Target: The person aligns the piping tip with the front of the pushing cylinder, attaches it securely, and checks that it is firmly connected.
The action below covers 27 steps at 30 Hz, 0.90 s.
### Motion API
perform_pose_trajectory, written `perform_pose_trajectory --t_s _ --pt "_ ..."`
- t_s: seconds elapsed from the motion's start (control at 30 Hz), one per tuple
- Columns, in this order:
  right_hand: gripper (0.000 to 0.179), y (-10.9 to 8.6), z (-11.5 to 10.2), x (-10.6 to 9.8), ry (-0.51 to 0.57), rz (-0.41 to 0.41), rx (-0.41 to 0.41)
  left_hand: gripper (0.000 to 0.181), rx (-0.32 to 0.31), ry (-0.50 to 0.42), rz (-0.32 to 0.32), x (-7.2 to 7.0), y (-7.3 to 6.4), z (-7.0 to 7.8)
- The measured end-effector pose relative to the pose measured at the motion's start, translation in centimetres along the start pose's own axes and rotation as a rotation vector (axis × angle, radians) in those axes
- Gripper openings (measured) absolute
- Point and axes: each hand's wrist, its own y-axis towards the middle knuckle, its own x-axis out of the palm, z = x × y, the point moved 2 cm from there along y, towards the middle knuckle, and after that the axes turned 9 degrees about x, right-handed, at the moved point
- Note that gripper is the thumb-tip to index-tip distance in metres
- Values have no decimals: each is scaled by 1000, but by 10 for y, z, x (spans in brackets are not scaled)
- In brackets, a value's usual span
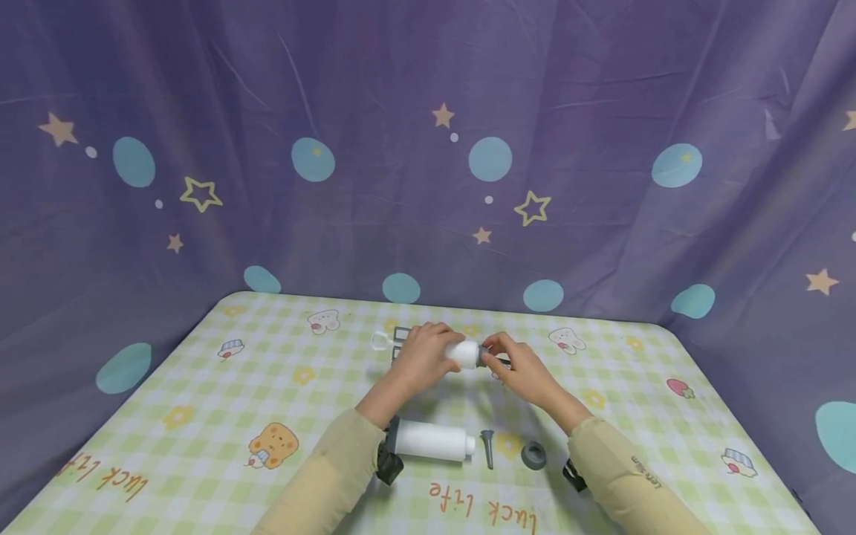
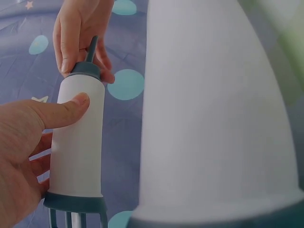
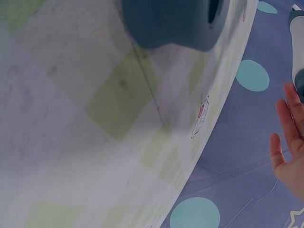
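Above the far middle of the table, my left hand [image 1: 420,358] grips the white barrel of an icing syringe [image 2: 78,152], thumb laid across its side. A dark teal slotted handle [image 2: 76,204] sits at one end, with a clear plunger ring [image 1: 379,341] beyond it. At the other end is a dark teal collar [image 2: 85,69] with a slim nozzle [image 2: 91,51] pointing out of it. My right hand [image 1: 524,371] holds that collar with its fingertips, curled about it beside the nozzle. In the right wrist view, only part of the right hand [image 3: 292,137] shows at the edge.
Nearer me lie a second white barrel [image 1: 431,440] with a dark end, a loose dark nozzle [image 1: 488,448] and a dark ring [image 1: 534,455]. A checked cloth [image 1: 221,386] covers the table. A purple curtain [image 1: 401,89] hangs behind it.
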Motion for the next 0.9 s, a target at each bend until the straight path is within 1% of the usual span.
perform_pose_trajectory --t_s 0.17,0.37,0.5,0.57,0.63,0.7,0.9 --pt "27 1 1 1 15 0 13 45 4 -6 13 -1 -1 1" --pt "28 1 1 2 29 -25 30 46 3 -15 15 0 -2 2" --pt "34 0 2 1 7 -5 35 46 1 -8 21 -1 -2 1" --pt "40 -1 1 0 -9 14 33 46 -2 0 17 -1 -2 1" --pt "47 -2 1 0 -29 31 20 46 -7 2 8 -1 -2 0" --pt "49 -2 0 -1 -52 54 5 46 -9 8 0 -2 -2 0" --pt "41 -2 -2 0 -92 101 -88 46 -8 1 -3 -1 -2 0"
